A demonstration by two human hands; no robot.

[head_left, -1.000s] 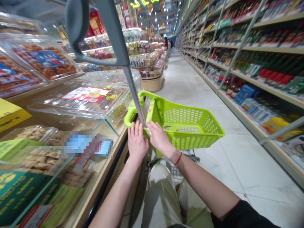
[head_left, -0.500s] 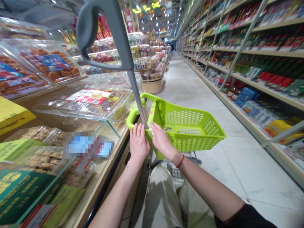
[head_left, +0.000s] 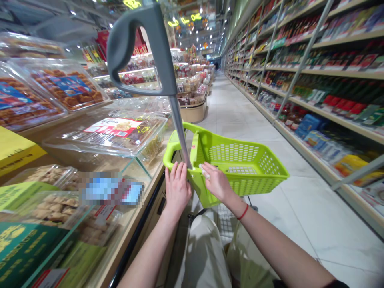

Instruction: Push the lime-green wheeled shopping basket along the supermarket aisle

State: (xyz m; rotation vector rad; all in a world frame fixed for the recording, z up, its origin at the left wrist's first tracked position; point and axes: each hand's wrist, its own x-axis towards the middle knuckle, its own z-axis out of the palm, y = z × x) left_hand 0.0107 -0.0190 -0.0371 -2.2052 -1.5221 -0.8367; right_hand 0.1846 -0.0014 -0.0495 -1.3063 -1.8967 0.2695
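Shop shelves point(head_left: 336, 71) packed with bottles, boxes and jars run down your right, beside a pale tiled floor point(head_left: 246, 134) that stretches away under ceiling lights. On your left stands a wooden table point(head_left: 133, 215) with glass dividers, stacked with clear packs of snacks. Among them you have a tub point(head_left: 72, 85) with a blue label, a wide clear tray point(head_left: 144, 136) with a red-and-white label, and, nearer you, a pack point(head_left: 55, 208) of pale biscuits beside a dark green box point(head_left: 27, 248).

Straight ahead, between the table and the shelves, sits the bright green basket point(head_left: 255, 185), its sides pierced with holes and its long end pointing away to the right. Below it you can make out part of a wire rack point(head_left: 226, 218). At the basket's near left end a metal pole point(head_left: 180, 130) leans up to a grey looped handle point(head_left: 168, 56).

Your left hand point(head_left: 178, 190) is open, palm down, fingers extended together onto the green rim just beside the foot of the pole. Your right hand point(head_left: 219, 185) is closed on a small white wad point(head_left: 205, 172) at the basket's near rim. On your right wrist is a red cord point(head_left: 243, 211).
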